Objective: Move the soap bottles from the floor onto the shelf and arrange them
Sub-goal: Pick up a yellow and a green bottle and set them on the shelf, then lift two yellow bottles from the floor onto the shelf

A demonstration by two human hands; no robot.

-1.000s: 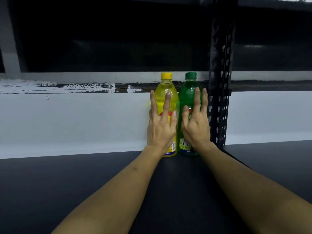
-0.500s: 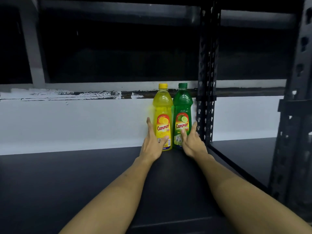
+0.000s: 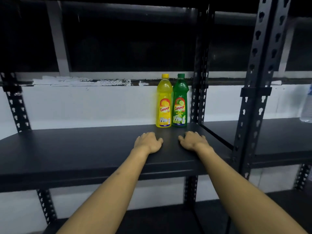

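soap bottles [image 3: 172, 102] upright, untouched | left hand [image 3: 148, 142], right hand [image 3: 192, 141]: fingers loose, holding nothing

Yellow bottle [image 3: 163, 102] and green bottle [image 3: 180, 101] upright, touching, on shelf [image 3: 84, 149].

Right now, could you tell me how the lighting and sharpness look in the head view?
Head view: dim overall; the yellow bottle and green bottle are sharp with small glints; wide-angle distortion bows the shelf edge; a clear bottle at far right is blurred.
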